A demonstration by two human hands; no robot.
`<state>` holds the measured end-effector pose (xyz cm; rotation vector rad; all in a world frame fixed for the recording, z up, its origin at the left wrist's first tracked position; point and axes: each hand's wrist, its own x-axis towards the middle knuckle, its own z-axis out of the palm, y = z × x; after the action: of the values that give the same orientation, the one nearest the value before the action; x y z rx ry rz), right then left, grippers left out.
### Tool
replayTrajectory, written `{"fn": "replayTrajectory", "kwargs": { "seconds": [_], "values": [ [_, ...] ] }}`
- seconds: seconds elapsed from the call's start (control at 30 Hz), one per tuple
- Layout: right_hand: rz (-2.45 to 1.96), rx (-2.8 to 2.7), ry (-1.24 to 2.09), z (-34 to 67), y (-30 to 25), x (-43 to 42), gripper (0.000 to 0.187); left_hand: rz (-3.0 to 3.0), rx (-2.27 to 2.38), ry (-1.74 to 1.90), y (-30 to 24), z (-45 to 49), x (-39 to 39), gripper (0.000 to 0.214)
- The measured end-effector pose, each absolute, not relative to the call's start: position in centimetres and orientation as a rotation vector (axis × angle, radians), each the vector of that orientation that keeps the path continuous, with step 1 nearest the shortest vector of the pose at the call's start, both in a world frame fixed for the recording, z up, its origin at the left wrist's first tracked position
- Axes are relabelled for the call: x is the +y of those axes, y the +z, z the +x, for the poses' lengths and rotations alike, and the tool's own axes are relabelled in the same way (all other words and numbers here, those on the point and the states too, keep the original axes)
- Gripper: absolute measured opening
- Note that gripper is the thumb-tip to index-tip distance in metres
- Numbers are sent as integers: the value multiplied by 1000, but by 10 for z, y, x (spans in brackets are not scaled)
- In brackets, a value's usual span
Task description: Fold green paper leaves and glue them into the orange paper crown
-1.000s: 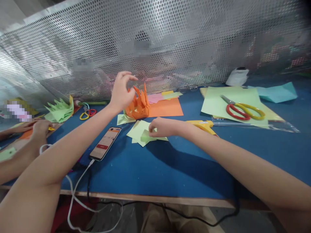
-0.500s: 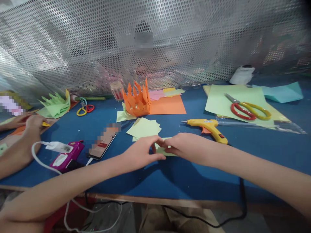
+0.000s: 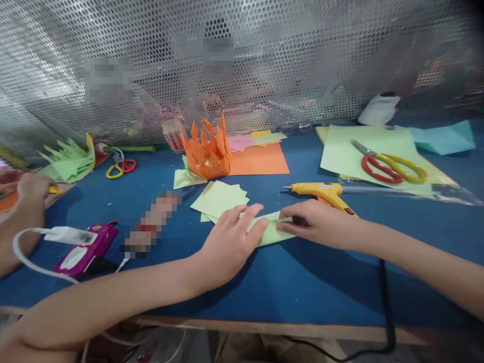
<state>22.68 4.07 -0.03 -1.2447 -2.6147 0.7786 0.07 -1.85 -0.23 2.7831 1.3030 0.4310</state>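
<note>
A small piece of light green paper (image 3: pixel 271 231), which looks folded, lies on the blue table between my hands. My right hand (image 3: pixel 312 222) pinches its right end between thumb and fingers. My left hand (image 3: pixel 234 239) rests over the left end with fingers stretched out and apart. Just beyond my left hand sits a loose stack of light green paper squares (image 3: pixel 219 199). Behind my right hand lies a yellow glue gun (image 3: pixel 321 189), its lower handle partly hidden by that hand.
An orange folded-paper crown shape (image 3: pixel 209 159) stands behind the stack, beside an orange sheet (image 3: pixel 260 160). Red-and-yellow scissors (image 3: pixel 393 166) lie on green sheets (image 3: pixel 340 151). At left are a purple device (image 3: pixel 88 252), a blurred phone (image 3: pixel 153 222), small scissors (image 3: pixel 121 166) and another person's hand (image 3: pixel 34 189).
My left hand has gone from pinching the paper to lying over it with fingers spread. My right hand has shifted right, and more of the green paper shows. The view has shifted slightly.
</note>
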Motion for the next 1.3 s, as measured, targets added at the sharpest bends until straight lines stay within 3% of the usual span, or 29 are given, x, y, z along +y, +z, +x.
{"fn": "replayTrajectory", "kwargs": {
  "seconds": [0.17,0.5,0.87,1.3],
  "values": [
    [-1292,-2454,805,219,-13,45,26,3229,1048,375,-25,12,-31,35],
    [-1434,-2232,667,212,-30,38,25,2917,1190,99,-30,8,-41,72],
    [-1464,-2223,565,208,-36,36,14,2784,1135,-57,-26,6,-37,75],
    [-1377,-2277,483,212,-42,32,11,2896,1150,139,-33,4,-38,70]
  ]
}}
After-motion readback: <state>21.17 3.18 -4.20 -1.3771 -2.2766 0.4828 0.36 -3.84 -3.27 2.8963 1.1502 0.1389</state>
